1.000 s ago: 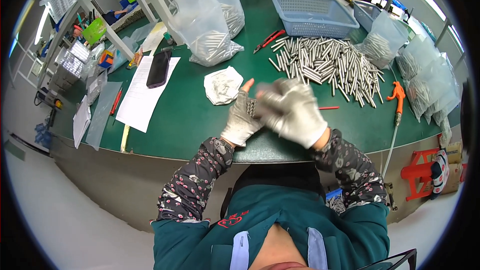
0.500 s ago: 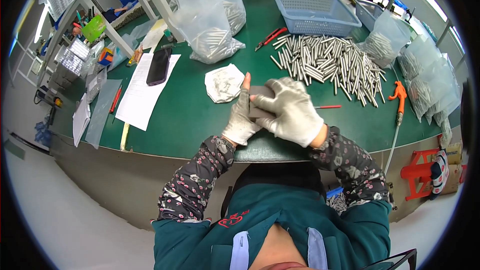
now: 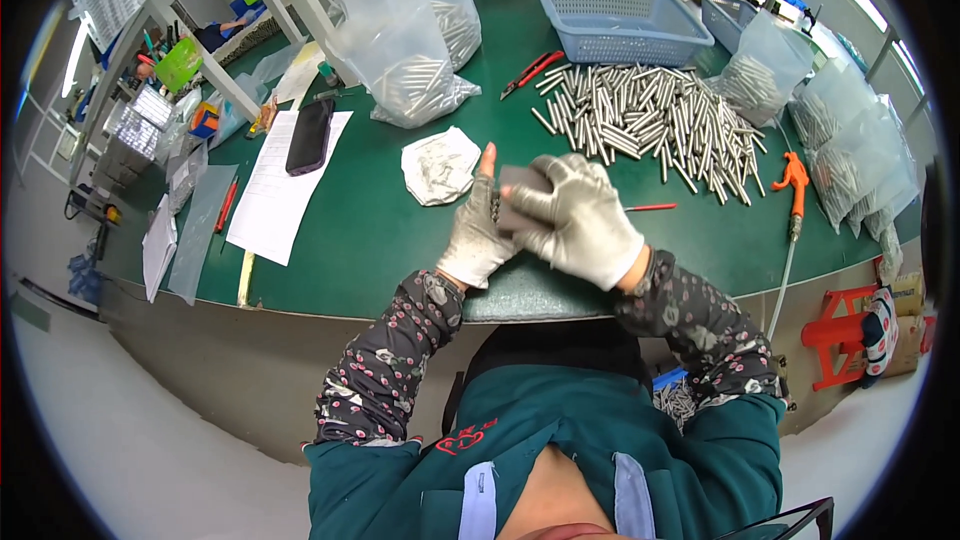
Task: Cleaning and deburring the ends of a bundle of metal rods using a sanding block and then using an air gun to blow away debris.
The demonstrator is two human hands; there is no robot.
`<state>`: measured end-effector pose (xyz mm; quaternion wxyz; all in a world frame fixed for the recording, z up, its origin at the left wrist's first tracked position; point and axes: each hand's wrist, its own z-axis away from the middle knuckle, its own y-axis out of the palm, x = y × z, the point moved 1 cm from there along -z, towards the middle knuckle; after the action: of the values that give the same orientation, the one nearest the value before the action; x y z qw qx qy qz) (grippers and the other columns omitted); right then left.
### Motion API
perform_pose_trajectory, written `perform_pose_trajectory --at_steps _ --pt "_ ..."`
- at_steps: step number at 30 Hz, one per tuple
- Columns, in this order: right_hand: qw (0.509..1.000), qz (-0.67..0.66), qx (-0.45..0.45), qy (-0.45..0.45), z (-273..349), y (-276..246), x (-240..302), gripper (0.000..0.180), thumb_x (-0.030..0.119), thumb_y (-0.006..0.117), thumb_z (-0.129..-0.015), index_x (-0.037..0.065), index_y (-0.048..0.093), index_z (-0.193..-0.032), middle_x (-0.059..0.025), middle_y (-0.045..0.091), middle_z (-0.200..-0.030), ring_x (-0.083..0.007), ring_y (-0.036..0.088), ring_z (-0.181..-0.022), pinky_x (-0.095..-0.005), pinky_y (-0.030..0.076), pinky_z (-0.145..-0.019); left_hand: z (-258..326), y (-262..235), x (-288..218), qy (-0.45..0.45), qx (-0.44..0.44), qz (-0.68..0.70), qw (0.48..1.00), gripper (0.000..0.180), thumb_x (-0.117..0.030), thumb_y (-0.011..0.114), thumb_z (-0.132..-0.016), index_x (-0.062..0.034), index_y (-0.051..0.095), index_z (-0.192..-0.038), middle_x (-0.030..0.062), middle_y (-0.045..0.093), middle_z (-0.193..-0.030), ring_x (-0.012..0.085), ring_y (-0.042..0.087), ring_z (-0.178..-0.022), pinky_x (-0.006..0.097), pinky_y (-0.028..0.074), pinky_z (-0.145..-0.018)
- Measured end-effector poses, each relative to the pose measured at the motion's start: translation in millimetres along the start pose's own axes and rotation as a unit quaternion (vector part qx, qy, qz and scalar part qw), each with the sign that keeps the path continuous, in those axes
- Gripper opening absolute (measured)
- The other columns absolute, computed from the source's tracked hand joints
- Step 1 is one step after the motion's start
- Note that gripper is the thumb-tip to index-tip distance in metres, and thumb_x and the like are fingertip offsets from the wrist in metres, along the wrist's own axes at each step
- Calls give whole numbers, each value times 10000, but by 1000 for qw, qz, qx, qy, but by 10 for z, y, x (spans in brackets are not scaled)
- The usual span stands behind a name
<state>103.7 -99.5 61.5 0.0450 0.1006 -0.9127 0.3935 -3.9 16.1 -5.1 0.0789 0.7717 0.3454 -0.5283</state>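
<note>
Both hands wear whitish gloves with some bare fingertips and meet near the table's front edge. My right hand (image 3: 588,225) is closed over a flat grey pad (image 3: 524,178), its thumb lying across the top. My left hand (image 3: 474,240) cups the pad's left side with its thumb pointing up; the other fingers are hidden. A small glint of metal shows between the left palm and the pad, too small to name. Just left of the hands lies a crumpled white cloth or paper (image 3: 440,166). A thin red pen-like tool (image 3: 652,207) lies right of the right hand.
Beyond the hands spreads a pile of metal pins (image 3: 665,120), below a blue basket (image 3: 625,25). Bags of pins (image 3: 410,70) stand left of it, more bags (image 3: 850,150) right. Red-handled pliers (image 3: 530,75), an orange air gun (image 3: 793,180), a phone (image 3: 310,137) and papers (image 3: 280,200) lie around.
The whole view has shifted slightly. The grey pad has tilted a little between my hands, and a glint of metal now shows at its left edge. Both hands keep their hold.
</note>
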Motion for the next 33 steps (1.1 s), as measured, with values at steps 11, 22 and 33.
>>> perform_pose_trajectory --at_steps 11,22,33 --pt "963 137 39 229 25 -175 -375 233 341 621 -751 130 655 -845 -141 594 -913 -278 543 -838 -393 408 -707 3 34 -135 -134 28 -16 990 984 110 609 -635 -139 108 -1445 14 550 -988 92 530 -850 203 431 -793" --pt "999 23 -2 24 177 -37 -11 285 376 607 -762 162 663 -943 -180 572 -930 -286 553 -823 -417 396 -717 -19 14 -62 -57 19 22 998 944 79 628 -646 -124 156 -1437 -15 505 -817 76 487 -730 205 434 -728" --pt "961 188 -28 201 256 -144 -402 260 344 606 -772 134 658 -917 -159 555 -875 -264 526 -788 -400 389 -685 -9 21 -118 -108 23 -23 994 908 86 616 -640 -100 199 -1425 -32 501 -799 45 471 -710 181 423 -703"
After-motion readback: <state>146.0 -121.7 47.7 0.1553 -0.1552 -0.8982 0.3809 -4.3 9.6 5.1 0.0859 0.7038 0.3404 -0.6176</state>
